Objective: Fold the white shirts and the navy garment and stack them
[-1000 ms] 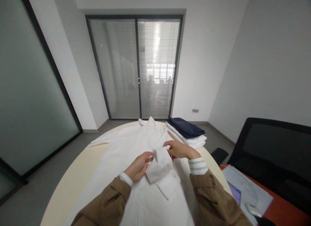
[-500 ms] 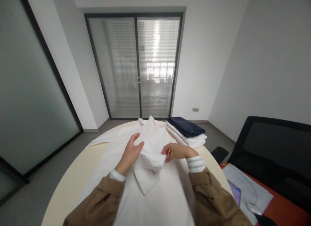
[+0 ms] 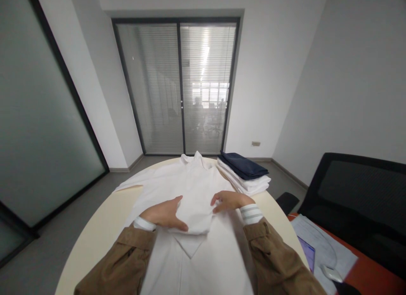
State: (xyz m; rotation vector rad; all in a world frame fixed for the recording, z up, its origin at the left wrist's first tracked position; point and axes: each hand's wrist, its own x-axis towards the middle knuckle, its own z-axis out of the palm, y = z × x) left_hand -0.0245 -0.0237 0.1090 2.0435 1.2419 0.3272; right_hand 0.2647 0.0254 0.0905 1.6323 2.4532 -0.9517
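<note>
On a round cream table, one white shirt lies front up, its collar toward the far edge and one sleeve reaching out to the left. Its middle is gathered into a soft folded bundle, below which a pointed flap of cloth extends toward the person. Two bare hands touch the bundle, one at each side. Left hand: fingers spread and pressed flat against the cloth. Right hand: fingers slightly spread and curved, their tips on the bundle's right edge; neither hand shows a pinch. Two brown sleeves enter from the lower corners. One stack of folded clothes, a navy piece on white pieces, sits on the table's far right. To the right stand one orange desk bearing papers, one tablet and one white mouse, and one black chair. Room: grey floor, frosted glass wall, and one two-panel glass door with blinds.
</note>
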